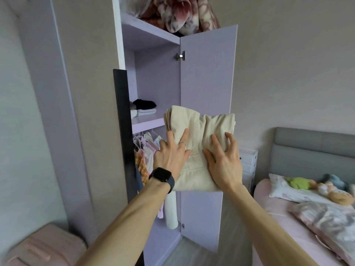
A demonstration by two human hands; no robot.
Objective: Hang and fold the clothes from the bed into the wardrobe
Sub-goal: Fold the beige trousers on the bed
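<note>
Two hands are up in front of the open wardrobe (207,73). L hand (171,152) & R hand (223,160) lie on a folded cream garment (199,123), fingers spread over its top face. Both grips hold it in the air, mid-frame, before the door. R outer fingers curl at its 3 o'clock edge. Black watch (162,175) on L wrist. Shelf (148,121) w/ folded stack (144,109) at 10 o'clock of garment, hung clothes (148,148) at 8, floral blanket (182,14) at 12. Bed (269,198) at 4 o'clock, soft toys (326,187) on it.
</note>
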